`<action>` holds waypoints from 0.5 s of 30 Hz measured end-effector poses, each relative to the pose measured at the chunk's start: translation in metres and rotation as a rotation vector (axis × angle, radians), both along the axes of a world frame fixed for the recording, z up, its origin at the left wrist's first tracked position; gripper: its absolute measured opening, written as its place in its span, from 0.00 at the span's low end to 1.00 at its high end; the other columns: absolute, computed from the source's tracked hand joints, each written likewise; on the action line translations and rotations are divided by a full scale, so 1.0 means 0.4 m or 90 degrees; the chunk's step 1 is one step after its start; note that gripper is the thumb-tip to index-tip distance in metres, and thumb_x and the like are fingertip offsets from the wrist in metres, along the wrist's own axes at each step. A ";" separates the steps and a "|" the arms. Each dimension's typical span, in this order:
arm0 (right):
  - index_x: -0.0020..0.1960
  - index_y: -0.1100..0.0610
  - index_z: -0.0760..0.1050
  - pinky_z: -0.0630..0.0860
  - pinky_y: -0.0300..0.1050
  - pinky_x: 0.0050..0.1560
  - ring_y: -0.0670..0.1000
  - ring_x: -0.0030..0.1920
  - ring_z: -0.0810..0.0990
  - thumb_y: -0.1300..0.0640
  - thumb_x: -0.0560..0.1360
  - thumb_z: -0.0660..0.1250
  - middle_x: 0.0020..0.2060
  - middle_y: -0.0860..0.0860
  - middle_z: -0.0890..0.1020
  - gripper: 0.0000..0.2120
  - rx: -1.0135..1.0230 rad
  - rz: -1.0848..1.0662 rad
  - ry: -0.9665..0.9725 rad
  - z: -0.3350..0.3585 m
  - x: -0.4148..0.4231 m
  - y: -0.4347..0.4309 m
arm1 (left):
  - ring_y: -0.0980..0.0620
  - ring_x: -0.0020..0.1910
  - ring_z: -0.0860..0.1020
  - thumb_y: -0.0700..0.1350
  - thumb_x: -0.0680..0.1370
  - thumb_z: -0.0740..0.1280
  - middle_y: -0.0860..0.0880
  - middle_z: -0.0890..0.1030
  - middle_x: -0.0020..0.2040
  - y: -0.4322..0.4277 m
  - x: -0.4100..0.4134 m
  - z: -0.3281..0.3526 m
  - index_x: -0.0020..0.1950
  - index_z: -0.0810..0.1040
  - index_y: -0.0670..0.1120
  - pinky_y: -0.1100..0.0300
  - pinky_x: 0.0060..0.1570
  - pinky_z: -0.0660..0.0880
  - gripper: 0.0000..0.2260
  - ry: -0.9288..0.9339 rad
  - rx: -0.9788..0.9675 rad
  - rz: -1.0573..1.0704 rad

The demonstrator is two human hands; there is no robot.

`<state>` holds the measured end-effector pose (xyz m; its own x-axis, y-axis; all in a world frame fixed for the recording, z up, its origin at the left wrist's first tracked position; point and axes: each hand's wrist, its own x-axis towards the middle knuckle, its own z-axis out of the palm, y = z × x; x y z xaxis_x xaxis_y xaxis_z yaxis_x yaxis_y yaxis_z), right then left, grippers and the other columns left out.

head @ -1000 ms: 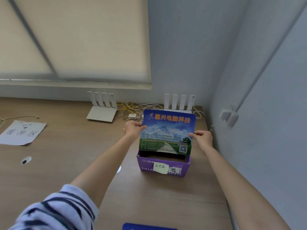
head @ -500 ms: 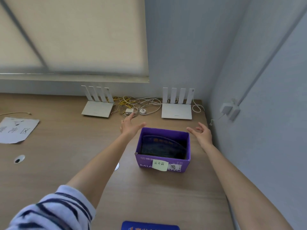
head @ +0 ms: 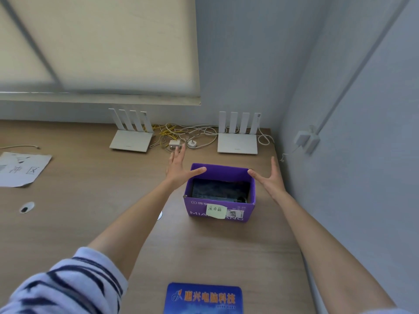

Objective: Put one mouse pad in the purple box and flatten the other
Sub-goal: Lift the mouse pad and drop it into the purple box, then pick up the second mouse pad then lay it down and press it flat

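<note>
Pale grey walls and a drawn window blind (head: 97, 44) are seen behind a wooden worktop (head: 90, 200) that fills the lower part of the view. At the far left of the worktop a sheet of paper (head: 21, 169) with handwritten marks is laid flat, well away from the fingers. Beyond the left fingers, against the wall, a white router (head: 131, 141) is stood with its four antennas up; a tangle of cables (head: 181, 132) and a plug are spread between it and a second white router (head: 237, 142), which is placed beyond the right fingers.

The left hand (head: 179, 167) is held open just beside the left wall of the purple box (head: 218, 214), fingers straight and spread, the thumb stretched across the box's far left corner; nothing is gripped. Between the two hands the purple box is set on the worktop, a pale sticky note (head: 216, 210) stuck to its near face. One mouse pad (head: 221, 191) is seen inside the box, dark and lying low against the walls. The right hand (head: 271, 179) is likewise held open just beside the box's right wall, fingers extended upward, the thumb pointed at the far right corner; whether it is touching cannot be told.

Nearer than both hands, at the bottom edge of the view, the other mouse pad (head: 204, 299) is laid on the worktop, blue with orange lettering, partly cut off by the frame.
</note>
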<state>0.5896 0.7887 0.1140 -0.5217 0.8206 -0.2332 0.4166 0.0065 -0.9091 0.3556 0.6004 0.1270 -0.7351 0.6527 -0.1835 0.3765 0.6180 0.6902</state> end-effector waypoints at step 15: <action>0.78 0.44 0.44 0.58 0.55 0.73 0.53 0.77 0.54 0.33 0.57 0.75 0.78 0.48 0.52 0.60 0.044 -0.012 0.013 0.170 0.141 -0.187 | 0.48 0.78 0.42 0.66 0.64 0.73 0.52 0.45 0.80 -0.219 0.135 0.166 0.78 0.47 0.58 0.37 0.73 0.50 0.50 0.066 0.076 -0.014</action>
<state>0.6459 0.7138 0.1819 -0.5101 0.8442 -0.1647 0.3986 0.0623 -0.9150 0.4096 0.5127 0.1933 -0.7317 0.6811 -0.0282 0.4613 0.5252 0.7151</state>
